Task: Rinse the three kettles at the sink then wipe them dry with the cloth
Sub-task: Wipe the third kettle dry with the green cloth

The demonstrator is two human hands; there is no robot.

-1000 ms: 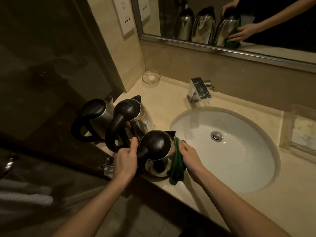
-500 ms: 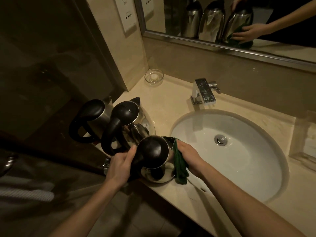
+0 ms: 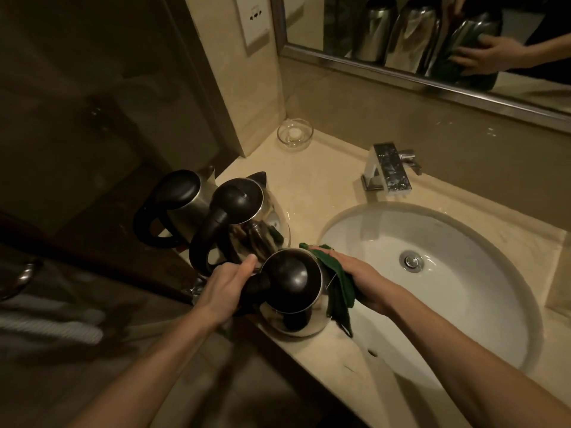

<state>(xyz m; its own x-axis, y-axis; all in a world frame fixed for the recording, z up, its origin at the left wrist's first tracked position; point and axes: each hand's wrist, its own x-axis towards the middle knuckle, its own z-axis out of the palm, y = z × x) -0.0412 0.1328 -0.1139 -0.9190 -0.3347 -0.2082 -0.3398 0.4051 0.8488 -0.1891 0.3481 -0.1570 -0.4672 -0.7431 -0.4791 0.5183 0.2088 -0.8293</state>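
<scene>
You are in the drying step: your left hand (image 3: 227,288) has its fingers wrapped round the black handle of the nearest kettle (image 3: 290,291), which stands on the counter edge (image 3: 324,186) just left of the basin (image 3: 432,319). Your right hand (image 3: 361,279) lies fairly flat and presses the green cloth (image 3: 338,282) against the kettle's steel flank. The middle kettle (image 3: 244,211) and the far kettle (image 3: 182,199) stand close together behind it. Whether those two are already dry cannot be told. I judge the next move calls for turning the body by its handle so the cloth reaches the unwiped side and base. No brand or label shows on any kettle, and the marks on the wall plate (image 3: 255,21) are too small to read.
</scene>
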